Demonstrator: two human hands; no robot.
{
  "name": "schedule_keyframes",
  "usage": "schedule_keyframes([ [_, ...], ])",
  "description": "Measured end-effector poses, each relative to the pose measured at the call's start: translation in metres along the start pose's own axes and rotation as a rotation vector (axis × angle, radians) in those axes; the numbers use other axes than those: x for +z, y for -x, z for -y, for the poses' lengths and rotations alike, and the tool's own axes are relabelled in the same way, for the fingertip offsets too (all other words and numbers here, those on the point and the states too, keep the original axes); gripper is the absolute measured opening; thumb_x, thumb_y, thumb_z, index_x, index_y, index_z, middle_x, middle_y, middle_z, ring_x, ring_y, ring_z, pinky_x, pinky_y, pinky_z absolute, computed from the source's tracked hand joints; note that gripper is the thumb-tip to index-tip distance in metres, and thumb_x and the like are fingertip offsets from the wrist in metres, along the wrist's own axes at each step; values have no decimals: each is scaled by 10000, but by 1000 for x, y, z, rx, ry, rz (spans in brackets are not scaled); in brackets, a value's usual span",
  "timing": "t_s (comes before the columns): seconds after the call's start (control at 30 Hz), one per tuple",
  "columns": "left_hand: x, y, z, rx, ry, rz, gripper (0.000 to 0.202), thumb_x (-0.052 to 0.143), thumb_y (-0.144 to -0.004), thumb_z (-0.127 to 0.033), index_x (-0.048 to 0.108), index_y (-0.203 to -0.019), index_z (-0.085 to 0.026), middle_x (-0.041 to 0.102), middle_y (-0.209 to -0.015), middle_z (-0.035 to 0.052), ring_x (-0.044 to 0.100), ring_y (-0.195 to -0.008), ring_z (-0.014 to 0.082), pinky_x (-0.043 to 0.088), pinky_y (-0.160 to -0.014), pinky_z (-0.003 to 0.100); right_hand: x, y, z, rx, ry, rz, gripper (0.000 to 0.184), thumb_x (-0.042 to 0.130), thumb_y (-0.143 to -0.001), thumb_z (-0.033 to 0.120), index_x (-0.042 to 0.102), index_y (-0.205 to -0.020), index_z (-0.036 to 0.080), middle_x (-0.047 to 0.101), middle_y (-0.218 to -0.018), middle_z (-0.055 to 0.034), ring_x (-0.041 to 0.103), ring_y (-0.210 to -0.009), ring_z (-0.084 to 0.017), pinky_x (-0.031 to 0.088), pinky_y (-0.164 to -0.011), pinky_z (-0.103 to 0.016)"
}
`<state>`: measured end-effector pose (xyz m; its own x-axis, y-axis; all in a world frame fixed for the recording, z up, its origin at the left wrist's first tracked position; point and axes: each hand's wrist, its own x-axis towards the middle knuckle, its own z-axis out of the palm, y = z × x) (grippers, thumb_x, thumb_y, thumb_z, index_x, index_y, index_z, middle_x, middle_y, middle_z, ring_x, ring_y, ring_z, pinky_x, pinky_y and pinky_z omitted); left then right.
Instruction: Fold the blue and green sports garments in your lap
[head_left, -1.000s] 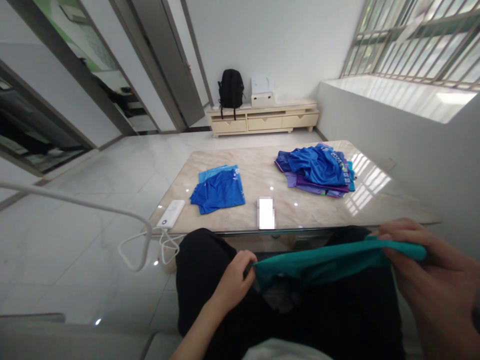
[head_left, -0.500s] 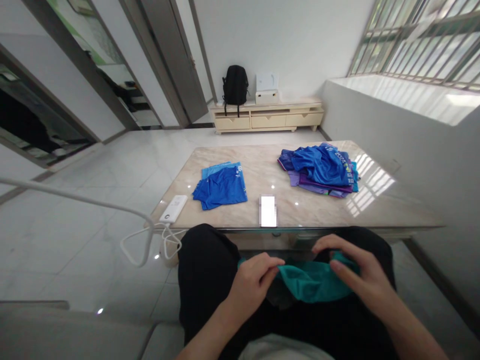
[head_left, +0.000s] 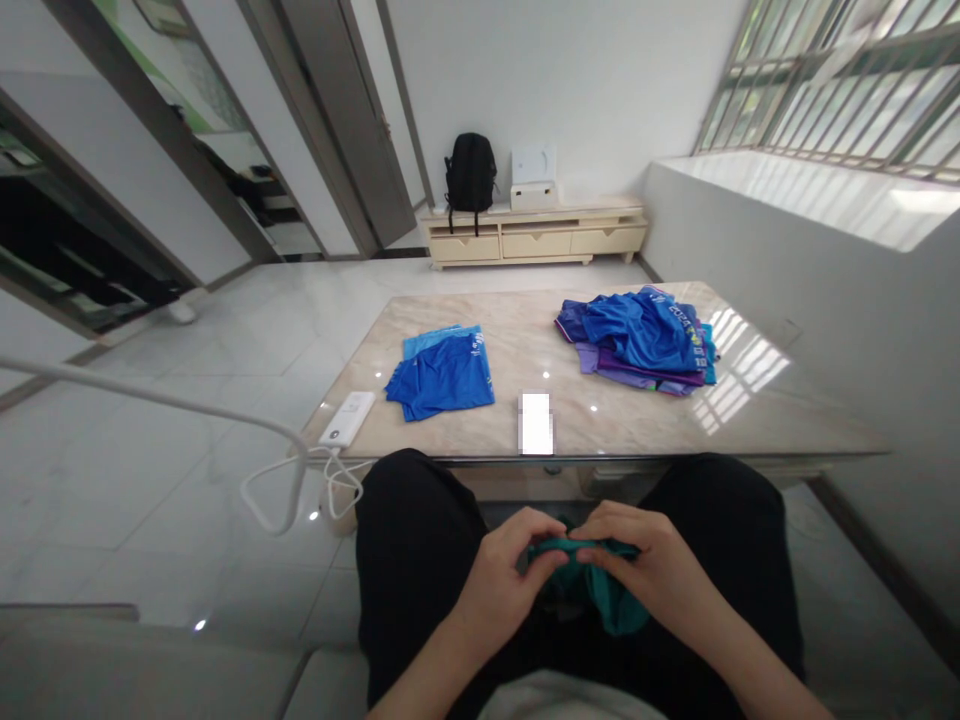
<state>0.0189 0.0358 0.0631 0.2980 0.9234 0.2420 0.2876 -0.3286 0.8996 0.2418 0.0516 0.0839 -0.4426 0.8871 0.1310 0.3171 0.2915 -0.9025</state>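
Observation:
A teal piece of clothing (head_left: 619,605) hangs bunched above my lap, its exact kind hidden by the folds. My left hand (head_left: 506,565) pinches its upper edge between thumb and fingers. Close beside it, the fingertips almost meeting, my right hand (head_left: 649,550) pinches the same edge. Loose fabric droops below the right hand. On the table, folded blue garments (head_left: 442,375) lie flat at the left, with a light blue one underneath. A heap of blue and purple garments (head_left: 645,335) lies at the right, the top one bearing printed lettering.
The marble-topped table (head_left: 517,315) stands just beyond my knees. A white power bank (head_left: 349,418) with a white cable (head_left: 296,490) sits at its left corner. A bright white rectangle (head_left: 536,423) lies at the front edge. A backpack (head_left: 471,172) rests on a low cabinet (head_left: 536,240).
My right hand has moved left to meet my left hand, gathering the teal clothing that was stretched between them. In the left doorway, a dark-clothed person's leg has shifted right.

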Motion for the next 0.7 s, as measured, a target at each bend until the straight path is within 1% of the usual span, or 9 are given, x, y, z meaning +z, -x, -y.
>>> schedule_keyframes([
  [0.13,-6,1,6,70,-59,5,68,709,-960,-229,741,-1015,-205,746,-970,40,692,-921,176,534,-846,257,-2,3,2,-9,14,0,158,655,-990,320,784,-977,229,703,-934,-41,668,-868,-158,505,-791,-256],
  [0.23,-5,1,5,139,-104,-36,48,713,-957,-223,748,-981,-202,744,-934,38,685,-909,174,526,-835,260,-1,4,7,6,44,28,154,618,-1004,290,749,-968,217,685,-931,-33,656,-875,-151,491,-807,-260],
  [0.33,-2,-1,2,184,-115,-79,67,741,-937,-268,746,-943,-202,738,-885,33,678,-868,173,524,-798,261,0,3,10,39,84,75,80,695,-955,287,736,-978,222,669,-930,-16,646,-869,-149,475,-793,-259],
  [0.37,-1,-2,1,187,-116,-83,88,749,-929,-291,744,-932,-204,736,-866,30,676,-850,173,522,-782,262,0,2,10,43,95,93,87,733,-930,300,739,-976,225,664,-927,-11,644,-861,-148,469,-779,-255],
  [0.43,2,-3,0,180,-115,-86,131,747,-928,-335,739,-912,-205,736,-841,26,674,-822,172,516,-758,263,0,2,9,27,100,118,99,766,-909,316,747,-943,225,652,-913,-6,636,-838,-139,455,-746,-242],
  [0.53,6,-2,2,138,-89,-79,187,709,-956,-379,737,-901,-202,741,-839,30,680,-810,172,518,-757,265,-1,2,6,-25,79,113,104,698,-965,295,747,-911,222,646,-918,-8,634,-841,-122,450,-738,-222],
  [0.63,9,1,6,58,-64,-69,209,677,-982,-386,745,-904,-204,748,-856,35,685,-802,169,529,-763,260,-1,3,4,-25,99,95,117,652,-993,286,740,-941,229,653,-940,-10,643,-862,-124,457,-758,-223],
  [0.7,10,2,8,31,-62,-75,203,667,-991,-368,748,-901,-205,748,-861,36,686,-799,166,530,-763,255,-1,5,4,-4,147,91,102,645,-994,286,734,-983,237,654,-940,-9,646,-852,-129,455,-755,-235],
])
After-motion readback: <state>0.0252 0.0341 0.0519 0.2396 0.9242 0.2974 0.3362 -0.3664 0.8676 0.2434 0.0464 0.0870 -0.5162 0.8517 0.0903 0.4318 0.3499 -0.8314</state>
